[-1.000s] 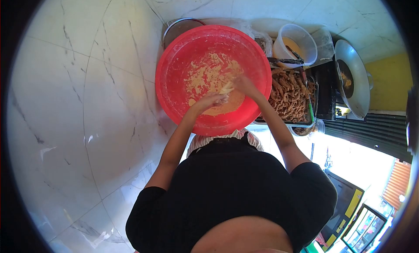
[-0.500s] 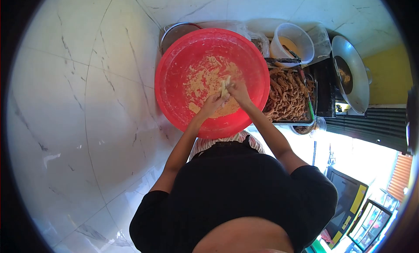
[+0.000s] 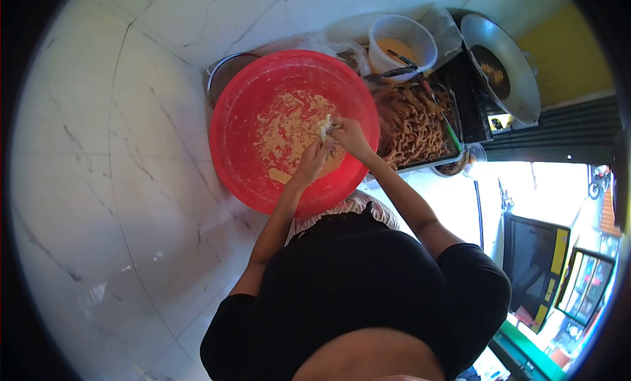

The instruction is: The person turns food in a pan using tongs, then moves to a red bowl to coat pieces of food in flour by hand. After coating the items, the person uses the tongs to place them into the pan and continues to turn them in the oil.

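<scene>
A wide red plastic basin (image 3: 230, 128) is in front of my body. Loose pale-yellow flour (image 3: 286, 128) lies clumped over its bottom. Above the flour, a small whitish coated strip (image 3: 324, 125) is pinched between my two hands; what it is under the coating I cannot make out. My left hand (image 3: 313, 159) grips its lower end from the near side. From the right, my right hand (image 3: 348, 134) has its fingers closed on the strip's upper part. Both hands are inside the basin's outline, fingertips almost meeting.
Right of the basin, a tray (image 3: 430, 163) holds many brown fried strips, with green-handled tongs (image 3: 452, 132) on top. Behind are a clear tub (image 3: 430, 49) of orange-yellow liquid and a large wok (image 3: 519, 72) with dark oil. A tiled wall (image 3: 164, 184) stands left.
The view has turned, so the basin, tray and wok appear shifted left. Both hands remain together over the flour, still on the whitish strip.
</scene>
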`<state>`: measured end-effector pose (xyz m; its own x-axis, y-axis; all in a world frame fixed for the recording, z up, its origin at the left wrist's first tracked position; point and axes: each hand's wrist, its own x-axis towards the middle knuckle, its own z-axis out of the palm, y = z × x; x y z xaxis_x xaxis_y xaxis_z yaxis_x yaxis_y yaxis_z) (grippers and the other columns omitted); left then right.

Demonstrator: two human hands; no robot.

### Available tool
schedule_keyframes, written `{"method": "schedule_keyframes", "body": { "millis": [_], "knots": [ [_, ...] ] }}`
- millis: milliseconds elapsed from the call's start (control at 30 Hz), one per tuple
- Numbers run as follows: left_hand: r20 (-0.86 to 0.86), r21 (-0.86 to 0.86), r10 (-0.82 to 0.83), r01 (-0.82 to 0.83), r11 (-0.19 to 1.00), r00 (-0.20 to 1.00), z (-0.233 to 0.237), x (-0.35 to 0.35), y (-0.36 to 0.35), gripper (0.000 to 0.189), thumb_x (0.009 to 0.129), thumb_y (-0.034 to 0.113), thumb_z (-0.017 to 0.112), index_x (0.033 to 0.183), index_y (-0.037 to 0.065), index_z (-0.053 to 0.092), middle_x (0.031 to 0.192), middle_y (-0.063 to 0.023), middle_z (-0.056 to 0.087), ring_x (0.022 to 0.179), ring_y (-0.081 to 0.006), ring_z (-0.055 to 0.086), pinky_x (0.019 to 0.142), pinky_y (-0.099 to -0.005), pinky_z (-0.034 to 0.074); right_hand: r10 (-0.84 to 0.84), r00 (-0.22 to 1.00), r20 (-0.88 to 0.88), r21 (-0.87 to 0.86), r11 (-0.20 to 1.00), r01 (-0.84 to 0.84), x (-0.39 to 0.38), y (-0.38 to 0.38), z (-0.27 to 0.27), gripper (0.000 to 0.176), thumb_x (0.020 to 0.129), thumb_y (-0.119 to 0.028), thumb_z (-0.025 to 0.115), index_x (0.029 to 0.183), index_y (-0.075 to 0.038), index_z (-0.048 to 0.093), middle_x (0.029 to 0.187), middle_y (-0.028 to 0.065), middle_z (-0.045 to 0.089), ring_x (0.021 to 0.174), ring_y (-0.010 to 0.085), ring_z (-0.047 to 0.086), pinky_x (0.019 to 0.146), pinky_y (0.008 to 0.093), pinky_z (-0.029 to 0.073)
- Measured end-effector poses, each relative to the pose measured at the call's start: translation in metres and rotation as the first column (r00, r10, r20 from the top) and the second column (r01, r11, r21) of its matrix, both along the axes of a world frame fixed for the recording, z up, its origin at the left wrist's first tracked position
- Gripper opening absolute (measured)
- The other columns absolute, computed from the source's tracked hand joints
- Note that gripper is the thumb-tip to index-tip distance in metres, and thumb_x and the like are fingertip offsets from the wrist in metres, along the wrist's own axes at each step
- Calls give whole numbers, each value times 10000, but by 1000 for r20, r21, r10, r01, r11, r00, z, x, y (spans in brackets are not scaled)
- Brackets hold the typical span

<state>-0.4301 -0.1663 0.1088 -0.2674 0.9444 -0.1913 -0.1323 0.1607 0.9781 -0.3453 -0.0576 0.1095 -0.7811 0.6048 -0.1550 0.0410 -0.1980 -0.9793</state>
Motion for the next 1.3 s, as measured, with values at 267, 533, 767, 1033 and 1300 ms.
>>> {"method": "schedule_keyframes", "body": {
  "millis": [267, 533, 767, 1033, 1300],
  "knots": [
    [39, -94, -152, 155, 983, 988, 9, 0, 11, 333, 890, 293, 381, 1049, 11, 459, 708, 8, 449, 638, -60, 388, 573, -225, 336, 6, 991, 135, 134, 991, -24, 21, 11, 0, 237, 803, -164, 529, 976, -3, 546, 829, 28, 565, 742, 77, 511, 641, 228, 422],
    [-69, -1, -13, 13, 1000, 998, 12, 1, 15, 300, 888, 270, 396, 1003, 1, 462, 671, 9, 466, 576, -60, 405, 519, -217, 341, 14, 999, -35, 130, 991, -10, 25, 12, -6, 309, 794, -155, 520, 1071, -26, 471, 963, 61, 542, 860, 122, 515, 755, 267, 417],
    [-124, 236, 145, -112, 965, 982, 12, -8, 21, 279, 892, 241, 384, 983, -1, 492, 816, -39, 543, 736, -90, 503, 648, -234, 411, 370, 921, 122, 83, 921, -381, 23, 11, -2, 358, 777, -146, 544, 1095, -17, 440, 1000, 122, 522, 923, 159, 506, 716, 284, 432],
    [-245, -132, 175, -212, 968, 954, -2, -23, 9, 358, 876, 283, 417, 1102, 11, 472, 997, -101, 542, 909, -149, 513, 792, -271, 401, 68, 986, 151, 827, 538, -164, 16, -7, -23, 279, 733, -141, 577, 967, 2, 528, 900, 145, 561, 824, 240, 548, 723, 323, 429],
    [-354, -116, 234, -291, 950, 905, -45, -52, -8, 496, 825, 352, 496, 1169, 8, 402, 1154, -139, 441, 1092, -234, 412, 899, -335, 339, -99, 964, 247, 758, 640, -128, 15, -10, -23, 227, 714, -201, 604, 868, -34, 599, 862, 131, 579, 816, 265, 553, 716, 333, 438]
  ]
}}
